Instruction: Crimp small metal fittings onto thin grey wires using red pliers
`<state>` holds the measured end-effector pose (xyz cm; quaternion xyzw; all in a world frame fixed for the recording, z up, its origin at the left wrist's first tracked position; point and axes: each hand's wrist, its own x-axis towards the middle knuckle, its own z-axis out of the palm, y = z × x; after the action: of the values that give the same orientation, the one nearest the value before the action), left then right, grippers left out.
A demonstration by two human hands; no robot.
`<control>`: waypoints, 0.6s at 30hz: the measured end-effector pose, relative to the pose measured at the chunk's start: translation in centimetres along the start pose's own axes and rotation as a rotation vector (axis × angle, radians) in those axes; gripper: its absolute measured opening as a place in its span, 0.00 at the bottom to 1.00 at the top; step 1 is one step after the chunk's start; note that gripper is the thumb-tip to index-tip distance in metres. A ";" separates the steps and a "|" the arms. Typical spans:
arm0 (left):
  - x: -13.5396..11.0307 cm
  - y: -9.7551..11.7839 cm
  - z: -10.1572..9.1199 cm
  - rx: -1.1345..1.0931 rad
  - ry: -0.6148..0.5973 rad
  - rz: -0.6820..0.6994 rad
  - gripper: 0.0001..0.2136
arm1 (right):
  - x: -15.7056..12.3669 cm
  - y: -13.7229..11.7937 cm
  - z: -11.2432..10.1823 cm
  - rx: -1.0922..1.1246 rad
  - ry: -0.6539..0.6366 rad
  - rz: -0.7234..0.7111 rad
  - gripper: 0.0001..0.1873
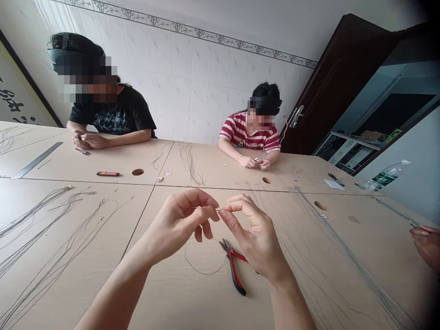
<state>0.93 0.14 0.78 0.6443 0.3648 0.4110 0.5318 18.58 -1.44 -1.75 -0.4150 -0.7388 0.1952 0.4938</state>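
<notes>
My left hand point(187, 215) and my right hand point(250, 229) meet fingertip to fingertip above the table, each pinching a thin cord point(205, 273). A loop of this cord hangs below my left hand. Whatever tiny part sits between the fingertips is too small to make out. Just under my right hand lie red and black pliers point(235, 270), jaws pointing up and left, one handle partly hidden by the hand.
Bundles of thin cords lie on the table at left point(62, 238) and right point(347, 252). A steel ruler point(37, 160), a red and black box cutter point(107, 173) and a water bottle point(387, 175) lie farther off. Two people sit opposite; another person's hand point(426, 245) is at right.
</notes>
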 end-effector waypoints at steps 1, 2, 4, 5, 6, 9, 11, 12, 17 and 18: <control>0.0 0.1 0.0 0.007 0.003 -0.002 0.06 | 0.0 0.0 0.0 0.001 0.000 0.001 0.08; 0.0 0.1 0.1 0.013 0.007 -0.004 0.06 | -0.1 0.0 0.0 0.000 0.001 0.001 0.08; 0.0 0.1 0.1 0.030 0.012 -0.002 0.05 | -0.1 0.0 0.0 -0.004 0.001 -0.003 0.08; 0.0 0.1 0.2 0.042 0.012 -0.001 0.05 | -0.2 0.0 0.0 -0.008 0.000 -0.005 0.08; 0.0 0.1 0.2 0.053 0.011 -0.001 0.04 | -0.2 0.0 0.0 -0.012 -0.001 -0.007 0.08; 0.0 -0.2 0.1 0.084 0.003 -0.010 0.02 | -0.1 0.0 0.0 -0.026 -0.007 -0.009 0.08; 0.0 -0.3 0.1 0.099 -0.001 -0.011 0.03 | -0.1 0.0 0.0 -0.033 -0.012 -0.008 0.08; 0.0 -0.3 0.1 0.104 -0.001 -0.009 0.03 | 0.0 0.0 0.0 -0.035 -0.016 -0.009 0.08; 0.1 -0.3 0.1 0.105 0.006 -0.008 0.04 | 0.0 -0.1 -0.2 -0.041 -0.027 -0.014 0.08; 0.1 -0.3 0.1 0.103 0.008 -0.008 0.04 | -0.1 -0.1 -0.2 -0.043 -0.030 -0.014 0.08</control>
<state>1.07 0.23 0.48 0.6677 0.3899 0.3922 0.4983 18.68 -1.60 -1.61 -0.4174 -0.7529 0.1822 0.4751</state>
